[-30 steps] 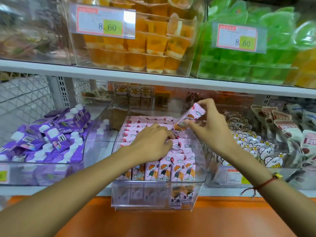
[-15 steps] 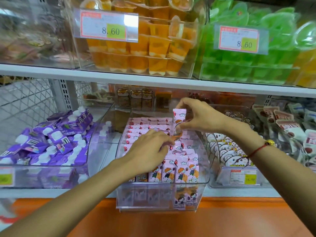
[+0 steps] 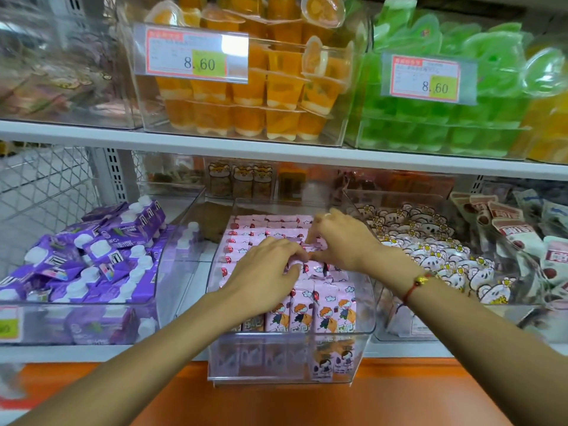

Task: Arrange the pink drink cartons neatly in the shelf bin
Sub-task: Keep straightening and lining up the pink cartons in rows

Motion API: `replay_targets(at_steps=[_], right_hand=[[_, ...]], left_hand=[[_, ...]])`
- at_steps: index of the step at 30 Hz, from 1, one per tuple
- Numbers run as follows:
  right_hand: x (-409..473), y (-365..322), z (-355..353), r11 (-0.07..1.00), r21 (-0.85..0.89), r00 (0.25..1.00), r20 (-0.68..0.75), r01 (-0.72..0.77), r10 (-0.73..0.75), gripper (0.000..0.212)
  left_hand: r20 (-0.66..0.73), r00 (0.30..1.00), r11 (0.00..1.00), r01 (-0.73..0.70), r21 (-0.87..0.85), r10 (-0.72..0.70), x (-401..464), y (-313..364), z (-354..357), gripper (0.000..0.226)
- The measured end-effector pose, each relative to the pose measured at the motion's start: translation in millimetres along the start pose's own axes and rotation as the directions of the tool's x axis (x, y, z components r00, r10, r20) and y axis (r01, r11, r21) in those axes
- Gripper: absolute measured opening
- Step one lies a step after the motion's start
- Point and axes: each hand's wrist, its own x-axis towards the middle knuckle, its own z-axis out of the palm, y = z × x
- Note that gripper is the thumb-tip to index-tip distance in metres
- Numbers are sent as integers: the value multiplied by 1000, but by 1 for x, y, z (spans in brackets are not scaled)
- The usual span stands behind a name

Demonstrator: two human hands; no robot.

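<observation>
Pink drink cartons (image 3: 310, 309) fill a clear shelf bin (image 3: 292, 355) at lower centre of the frame, where a person's two hands meet over the middle rows. Left hand (image 3: 264, 269) lies with fingers spread and nearly straight on the carton tops, apparently pressing them down so the rows stay level. Right hand (image 3: 341, 241), a red cord bracelet (image 3: 415, 284) at its wrist, curls its fingers round a carton just behind, seemingly seating it into a gap; exactly how it is pinched is hidden by the knuckles. Front cartons stand upright with their printed faces toward the aisle, likely so shoppers can read them. Back rows already sit in tidy lines, so the job looks well along. Purple pouches (image 3: 92, 259) lie jumbled in the bin at left; orange jelly cups (image 3: 246, 96) sit on the shelf above.
</observation>
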Motion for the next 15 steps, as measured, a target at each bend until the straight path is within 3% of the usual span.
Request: replay_targets(at_steps=[5, 9, 13, 15], right_hand=[[0, 6, -5, 998, -14, 982, 183, 56, -53, 31], [-13, 8, -14, 994, 94, 998, 23, 61, -63, 28], [-19, 0, -10, 991, -109, 996, 66, 73, -66, 31], [-18, -5, -7, 994, -99, 999, 32, 46, -43, 26]], left_hand=[[-39, 997, 997, -72, 37, 74, -10, 1, -1, 25], [-7, 986, 981, -162, 104, 164, -20, 4, 0, 34], [42, 986, 978, -164, 126, 160, -24, 4, 2, 38], [47, 988, 983, -152, 100, 148, -26, 2, -1, 34]])
